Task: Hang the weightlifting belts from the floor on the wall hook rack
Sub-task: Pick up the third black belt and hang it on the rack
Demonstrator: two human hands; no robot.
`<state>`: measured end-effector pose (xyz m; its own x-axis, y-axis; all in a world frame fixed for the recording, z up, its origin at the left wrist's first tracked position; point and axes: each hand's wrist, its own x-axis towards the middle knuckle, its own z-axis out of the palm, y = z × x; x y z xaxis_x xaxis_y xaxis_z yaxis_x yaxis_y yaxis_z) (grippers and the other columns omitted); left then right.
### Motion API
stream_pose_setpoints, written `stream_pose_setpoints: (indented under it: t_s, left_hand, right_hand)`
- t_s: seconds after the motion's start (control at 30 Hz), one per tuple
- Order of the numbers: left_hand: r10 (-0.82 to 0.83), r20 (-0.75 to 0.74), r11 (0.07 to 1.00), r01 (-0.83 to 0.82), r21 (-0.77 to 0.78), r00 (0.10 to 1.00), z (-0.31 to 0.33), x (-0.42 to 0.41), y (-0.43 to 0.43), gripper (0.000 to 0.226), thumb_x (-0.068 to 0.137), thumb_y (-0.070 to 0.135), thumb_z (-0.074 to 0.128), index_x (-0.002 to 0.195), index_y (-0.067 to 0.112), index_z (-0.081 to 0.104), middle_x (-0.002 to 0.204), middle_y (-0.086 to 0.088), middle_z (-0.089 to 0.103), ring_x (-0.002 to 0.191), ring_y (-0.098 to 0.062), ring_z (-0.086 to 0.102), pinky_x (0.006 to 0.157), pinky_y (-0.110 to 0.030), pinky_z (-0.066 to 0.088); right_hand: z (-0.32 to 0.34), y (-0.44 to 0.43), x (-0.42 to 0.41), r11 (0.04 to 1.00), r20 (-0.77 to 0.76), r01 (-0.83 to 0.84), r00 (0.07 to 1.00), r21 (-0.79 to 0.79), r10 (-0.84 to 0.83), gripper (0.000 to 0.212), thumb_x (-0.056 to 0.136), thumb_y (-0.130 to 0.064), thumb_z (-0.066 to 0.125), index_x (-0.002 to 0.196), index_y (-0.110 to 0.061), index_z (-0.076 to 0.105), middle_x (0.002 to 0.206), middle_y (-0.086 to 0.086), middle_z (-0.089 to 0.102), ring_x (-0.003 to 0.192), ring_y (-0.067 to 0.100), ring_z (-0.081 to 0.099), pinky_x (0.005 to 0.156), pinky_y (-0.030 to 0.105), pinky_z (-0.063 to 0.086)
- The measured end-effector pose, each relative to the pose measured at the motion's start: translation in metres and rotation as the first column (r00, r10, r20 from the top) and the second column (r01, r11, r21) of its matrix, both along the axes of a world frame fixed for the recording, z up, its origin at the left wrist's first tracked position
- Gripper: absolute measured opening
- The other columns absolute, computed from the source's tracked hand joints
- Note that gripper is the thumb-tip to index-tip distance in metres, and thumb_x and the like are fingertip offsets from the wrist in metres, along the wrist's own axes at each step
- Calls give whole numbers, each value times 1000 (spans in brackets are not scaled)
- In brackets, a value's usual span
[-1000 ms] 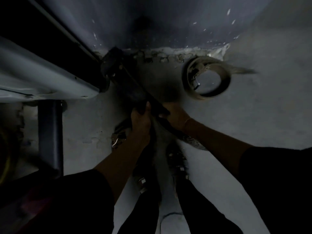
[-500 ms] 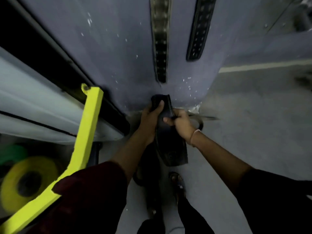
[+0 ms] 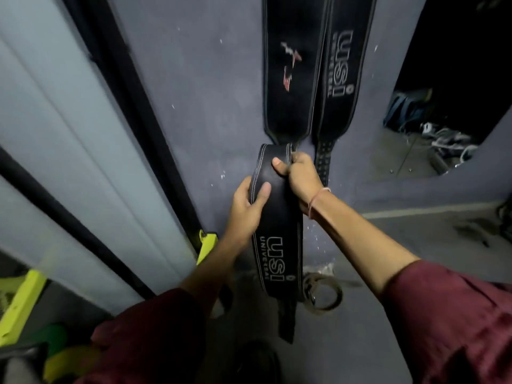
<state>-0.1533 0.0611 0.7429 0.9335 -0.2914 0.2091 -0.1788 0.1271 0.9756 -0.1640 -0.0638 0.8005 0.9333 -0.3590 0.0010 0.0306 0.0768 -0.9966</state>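
Note:
A black leather belt (image 3: 279,234) with white "USI UNIVERSAL" lettering is held upright in front of the wall. My left hand (image 3: 245,209) grips its left edge, thumb across the face. Near the folded top, my right hand (image 3: 299,176) curls round the right edge. Its narrow tail hangs down toward the floor. Two black belts hang on the wall above: one with a red mark (image 3: 291,67) and one lettered "USI" (image 3: 339,70). The hook rack is out of view. A tan coiled belt (image 3: 322,293) lies on the floor by the wall.
A grey panel with black framing (image 3: 116,139) slants along the left. Yellow-green equipment (image 3: 19,300) and a yellow plate (image 3: 69,361) sit at the lower left. A mirror (image 3: 443,112) at the right reflects bags and clutter. Grey floor (image 3: 415,239) spreads to the right.
Both hands raised the black belt from the floor up along the wall, and my view tilted up with it. The hanging belts came into view; the tan belt stayed on the floor.

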Motion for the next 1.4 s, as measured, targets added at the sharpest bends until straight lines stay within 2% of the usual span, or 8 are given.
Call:
stream_pose_setpoints:
  t_s: [0.27,0.5,0.63,0.8,1.03,1.2,1.27,1.4]
  left_hand:
    - [88,195,990,-63,-130,977,121,5,1,18,95,22,63,107,10,67,104,-12,73,99,-26,69,94,-53,54]
    - [190,291,970,-133,-203,938,177,5,-14,13,94,20,65,101,11,69,99,-8,73,96,-25,69,94,-53,53]
    - [191,352,973,-129,-192,917,209,9,-20,12,94,26,64,97,15,68,96,-9,72,91,-22,67,94,-57,52]
    - [198,417,978,-150,-146,887,228,1,-30,20,93,34,63,99,15,67,99,-11,73,95,-29,70,90,-55,54]
    - [258,389,964,-210,-162,884,235,-9,-45,28,91,37,65,98,10,68,97,-15,74,94,-36,70,89,-58,54]
    - [194,418,979,-151,-134,887,254,-11,-46,32,90,36,68,109,10,64,104,-6,74,98,-20,71,94,-49,55]
    - [141,406,988,-104,-111,903,248,-13,-42,33,93,36,66,114,11,64,109,-6,73,102,-21,71,95,-48,55]
    - [177,363,969,-97,-228,915,250,-14,-44,31,95,33,63,104,3,67,95,-14,73,87,-26,70,86,-54,56]
  right_hand:
    - [114,3,-10,988,206,-144,970,55,130,23,97,-13,55,111,4,63,99,17,70,86,25,68,79,35,58]
    - [83,1,-47,991,439,-123,888,-59,137,42,92,-3,61,133,-6,54,129,9,65,120,21,62,103,33,49]
    - [66,-5,-58,986,356,-144,920,-85,165,29,94,-5,58,123,-6,62,119,9,70,113,24,66,102,46,49]
    - [139,-19,-41,998,544,-67,837,-8,61,29,94,-6,59,123,-8,61,119,11,70,113,28,65,100,44,51]
    - [81,-27,-70,989,472,-148,870,-24,142,33,91,-1,62,124,-8,62,119,8,71,114,25,65,104,47,48]
    - [124,-35,-69,994,537,-110,839,2,92,33,90,5,59,119,-9,63,114,8,72,109,22,68,98,36,53]
    - [140,-32,-68,996,568,-90,820,6,70,30,89,4,61,117,-9,64,113,9,73,107,24,69,97,39,53]
    - [162,-28,-65,999,596,-18,802,-48,43,28,88,-6,67,116,-10,64,113,8,72,106,24,69,98,46,52]
